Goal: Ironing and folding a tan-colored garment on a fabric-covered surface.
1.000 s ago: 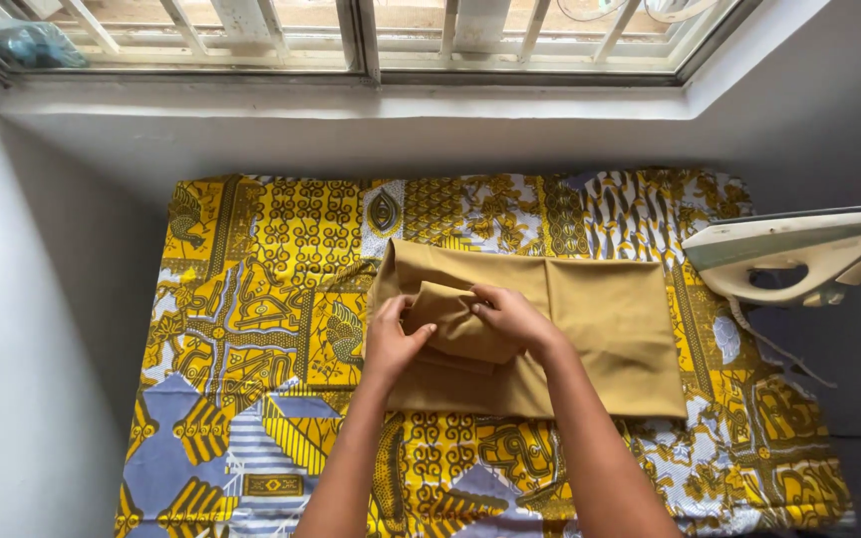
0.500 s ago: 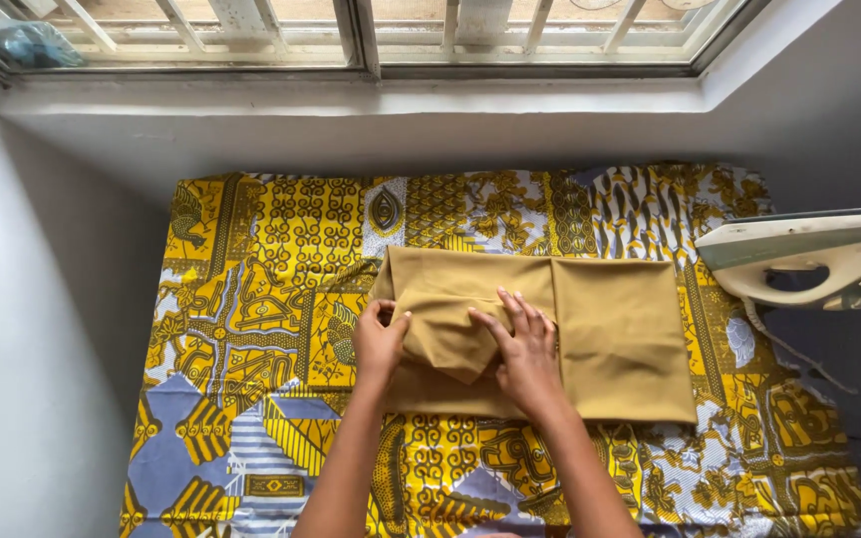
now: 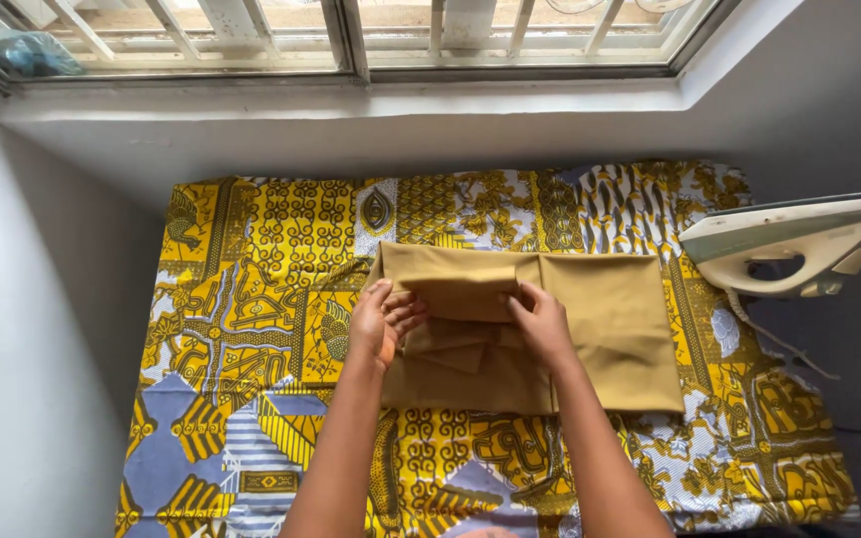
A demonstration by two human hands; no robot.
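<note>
A folded mustard-brown garment [image 3: 610, 329] lies in the middle of a table covered with a yellow, white and blue patterned cloth [image 3: 261, 299]. My left hand [image 3: 381, 324] grips the left end of a loose flap at the garment's left half. My right hand [image 3: 540, 321] pinches the same flap at its right end. The flap is lifted and folded back toward the window, showing several layered edges beneath it.
A white clothes iron [image 3: 789, 244] stands on its heel at the right edge of the table, its cord trailing down. A grey wall and window sill [image 3: 351, 100] run along the far side. A grey wall closes the left side.
The flap was pressed flat under my right palm half a second ago. Both hands now lift it and turn it back toward the window.
</note>
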